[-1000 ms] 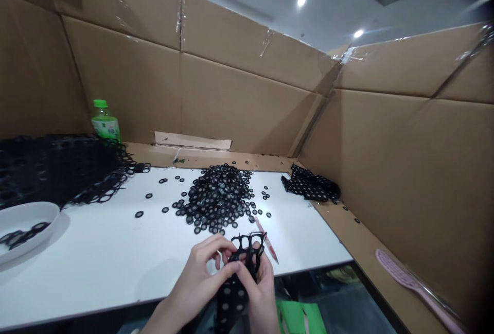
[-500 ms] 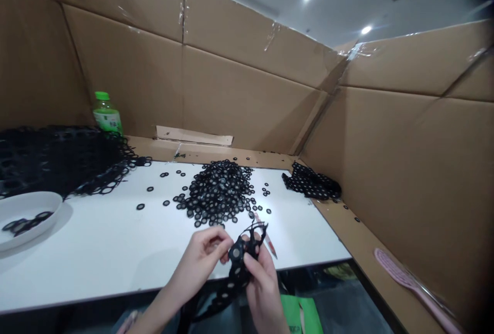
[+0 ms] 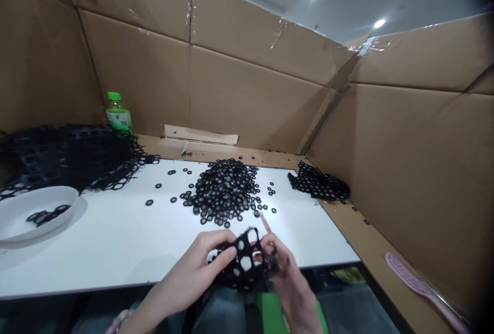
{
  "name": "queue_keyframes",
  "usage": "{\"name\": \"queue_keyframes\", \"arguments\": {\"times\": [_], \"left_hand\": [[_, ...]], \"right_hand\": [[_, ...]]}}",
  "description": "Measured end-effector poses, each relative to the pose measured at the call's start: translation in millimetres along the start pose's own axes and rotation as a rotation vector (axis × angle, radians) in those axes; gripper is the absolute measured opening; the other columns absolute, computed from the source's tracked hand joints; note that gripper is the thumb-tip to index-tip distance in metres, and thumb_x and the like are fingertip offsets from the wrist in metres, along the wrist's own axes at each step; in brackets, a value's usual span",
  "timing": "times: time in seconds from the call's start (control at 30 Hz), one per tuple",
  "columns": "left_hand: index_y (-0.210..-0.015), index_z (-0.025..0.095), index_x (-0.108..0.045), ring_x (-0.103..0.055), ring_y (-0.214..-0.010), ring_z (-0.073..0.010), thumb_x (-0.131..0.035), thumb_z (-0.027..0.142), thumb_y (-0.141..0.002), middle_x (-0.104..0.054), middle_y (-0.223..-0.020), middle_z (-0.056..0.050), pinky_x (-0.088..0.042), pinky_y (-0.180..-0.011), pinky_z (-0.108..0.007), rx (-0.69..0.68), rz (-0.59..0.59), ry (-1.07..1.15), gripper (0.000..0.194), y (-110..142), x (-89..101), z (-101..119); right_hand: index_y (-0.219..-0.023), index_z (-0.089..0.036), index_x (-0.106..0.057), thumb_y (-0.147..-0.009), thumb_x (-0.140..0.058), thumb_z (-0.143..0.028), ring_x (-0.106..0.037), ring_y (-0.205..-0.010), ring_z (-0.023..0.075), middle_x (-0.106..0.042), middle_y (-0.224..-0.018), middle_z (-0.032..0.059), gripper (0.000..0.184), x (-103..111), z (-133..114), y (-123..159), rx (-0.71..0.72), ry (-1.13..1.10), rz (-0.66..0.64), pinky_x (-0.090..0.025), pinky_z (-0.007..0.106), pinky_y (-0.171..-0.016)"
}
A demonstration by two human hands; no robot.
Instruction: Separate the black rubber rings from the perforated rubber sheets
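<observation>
Here, the left hand (image 3: 193,267) grasps a limp piece of black punched rubber mesh (image 3: 244,272) over the near edge of the white table (image 3: 116,257); the right hand (image 3: 287,277) touches it, its grip too blurred to tell. The mesh looks light and floppy, best held by its webbing.

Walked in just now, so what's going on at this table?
A person holds a piece of black perforated mesh between their left hand and right hand. In front of them, a heap of small black rings lies on a white table. A larger sheet of black mesh lies at the far left, behind a white dish.
</observation>
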State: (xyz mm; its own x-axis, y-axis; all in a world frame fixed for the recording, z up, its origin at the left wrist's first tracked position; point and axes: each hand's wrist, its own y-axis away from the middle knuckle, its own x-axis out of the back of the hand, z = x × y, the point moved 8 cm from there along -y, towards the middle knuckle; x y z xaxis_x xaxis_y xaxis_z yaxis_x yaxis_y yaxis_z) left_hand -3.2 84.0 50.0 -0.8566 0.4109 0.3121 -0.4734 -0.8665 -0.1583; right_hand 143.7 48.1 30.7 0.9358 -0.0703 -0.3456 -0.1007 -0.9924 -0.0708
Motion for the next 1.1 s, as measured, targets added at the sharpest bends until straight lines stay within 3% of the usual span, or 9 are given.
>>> {"name": "queue_keyframes", "arguments": {"times": [0.1,0.23,0.3,0.4,0.47,0.57,0.87,0.97,1.1], "left_hand": [[-0.089,0.025,-0.061,-0.052,-0.097,-0.0198,-0.049,0.035,-0.084,-0.063,-0.097,0.0,-0.039,-0.084,-0.024,-0.043,-0.103,-0.116,0.017,3.1,-2.8,8.1],[-0.086,0.023,-0.057,-0.053,-0.091,-0.0174,-0.044,0.031,-0.087,-0.061,-0.092,-0.001,-0.04,-0.079,-0.022,-0.105,-0.168,-0.176,0.015,4.3,-12.1,22.2],[-0.088,0.022,-0.053,-0.052,-0.089,-0.0172,-0.044,0.028,-0.087,-0.059,-0.092,-0.002,-0.039,-0.079,-0.024,-0.141,-0.098,-0.2,0.011,2.8,-10.5,26.8],[-0.081,0.02,-0.047,-0.05,-0.08,-0.0173,-0.049,0.029,-0.083,-0.054,-0.083,-0.003,-0.04,-0.073,-0.025,-0.217,0.01,-0.232,0.01,1.9,-6.0,30.8],[-0.071,0.02,-0.044,-0.048,-0.069,-0.0155,-0.054,0.031,-0.08,-0.05,-0.073,-0.001,-0.039,-0.065,-0.024,-0.211,-0.054,-0.226,0.018,0.8,-11.1,28.4],[-0.067,0.02,-0.041,-0.046,-0.063,-0.0132,-0.052,0.034,-0.081,-0.048,-0.067,0.002,-0.037,-0.06,-0.023,-0.125,-0.189,-0.207,0.023,-1.6,-18.2,23.2],[-0.072,0.02,-0.043,-0.047,-0.064,-0.0139,-0.033,0.031,-0.091,-0.051,-0.07,0.001,-0.036,-0.062,-0.023,-0.078,-0.157,-0.234,0.024,-2.5,-25.8,20.9],[-0.066,0.02,-0.04,-0.046,-0.06,-0.0131,-0.03,0.031,-0.091,-0.049,-0.064,0.002,-0.034,-0.06,-0.023,-0.107,-0.056,-0.199,0.03,-6.9,-10.1,13.8],[-0.061,0.02,-0.033,-0.038,-0.052,-0.0119,-0.028,0.036,-0.091,-0.038,-0.055,0.004,-0.031,-0.051,-0.023,-0.056,0.249,-0.171,0.034,-35.0,51.7,-7.0]], "right_hand": [[-0.1,-0.019,-0.066,-0.059,-0.061,-0.066,-0.058,-0.091,0.0284,-0.065,-0.099,0.0102,0.063,3.2,-22.0,2.1,0.008,0.211,-0.127,-0.042,0.037,-0.08],[-0.07,-0.018,-0.066,-0.071,-0.065,-0.045,-0.055,-0.065,0.0174,-0.062,-0.066,0.0016,0.026,-13.5,-10.8,5.4,-0.12,0.409,-0.231,-0.043,0.028,-0.066],[-0.063,-0.017,-0.061,-0.074,-0.062,-0.043,-0.05,-0.053,0.0126,-0.055,-0.054,-0.0016,0.028,-17.9,1.6,4.4,-0.143,0.336,-0.188,-0.04,0.024,-0.056],[-0.07,-0.016,-0.062,-0.067,-0.068,-0.047,-0.044,-0.045,0.0098,-0.052,-0.05,-0.0037,0.032,-9.5,19.1,3.3,-0.136,0.182,0.013,-0.036,0.022,-0.047],[-0.075,-0.017,-0.064,-0.064,-0.069,-0.048,-0.044,-0.046,0.0098,-0.054,-0.052,-0.0032,0.034,-7.9,26.8,5.4,-0.129,0.129,0.069,-0.037,0.022,-0.048],[-0.079,-0.017,-0.067,-0.069,-0.066,-0.048,-0.048,-0.052,0.0108,-0.058,-0.06,-0.0014,0.033,-16.5,30.4,9.1,-0.154,0.074,0.016,-0.041,0.023,-0.054],[-0.077,-0.02,-0.069,-0.07,-0.063,-0.049,-0.049,-0.049,0.0119,-0.055,-0.059,-0.0013,0.031,-15.9,18.0,14.1,-0.036,0.211,0.099,-0.042,0.024,-0.049],[-0.078,-0.02,-0.068,-0.065,-0.068,-0.049,-0.049,-0.049,0.0117,-0.059,-0.065,0.0003,0.031,-7.5,20.7,21.2,-0.064,0.102,0.209,-0.042,0.025,-0.049],[-0.057,-0.02,-0.056,-0.065,-0.067,-0.05,-0.039,-0.041,0.0097,-0.046,-0.047,-0.0034,0.033,1.3,20.6,18.4,-0.116,-0.06,0.232,-0.037,0.024,-0.042]]}}
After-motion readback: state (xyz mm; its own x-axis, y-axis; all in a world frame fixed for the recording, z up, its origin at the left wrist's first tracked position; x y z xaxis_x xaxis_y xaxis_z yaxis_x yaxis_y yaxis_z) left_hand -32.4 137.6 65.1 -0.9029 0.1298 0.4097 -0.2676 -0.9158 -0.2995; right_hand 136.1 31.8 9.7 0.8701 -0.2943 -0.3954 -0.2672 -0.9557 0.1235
